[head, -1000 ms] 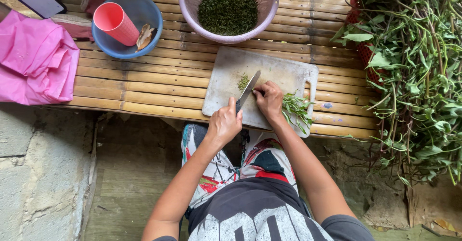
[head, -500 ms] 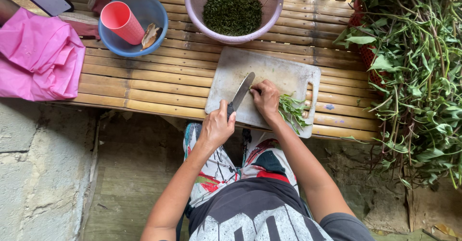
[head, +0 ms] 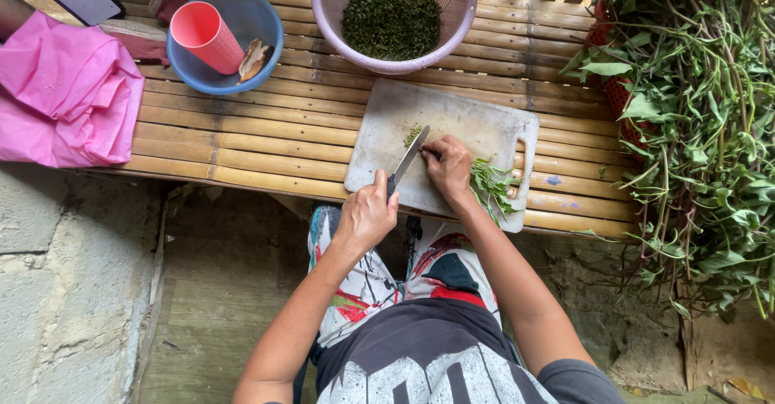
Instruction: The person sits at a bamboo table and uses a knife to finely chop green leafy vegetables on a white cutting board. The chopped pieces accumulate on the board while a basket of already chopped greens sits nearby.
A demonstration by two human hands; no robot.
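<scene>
A grey cutting board [head: 476, 121] lies on a bamboo slat bench [head: 266, 129]. My left hand [head: 367, 214] grips the handle of a knife [head: 409, 159], its blade angled across the board. My right hand [head: 449, 166] presses a bunch of green leaves [head: 492, 186] down on the board, fingertips next to the blade. A small pile of chopped greens [head: 412, 135] sits by the blade tip. Above the board stands a pale purple colander [head: 323, 8] filled with finely chopped greens [head: 391, 16].
A blue bowl [head: 262, 25] holds a pink cup [head: 206, 37] and a dry leaf. Pink cloth [head: 64, 97] lies at the bench's left end. A large heap of leafy green stems [head: 702, 113] fills the right side. Concrete floor lies below.
The knife blade has shifted slightly on the board between cuts, and my right hand stays on the leaves. The camera view has drifted a little.
</scene>
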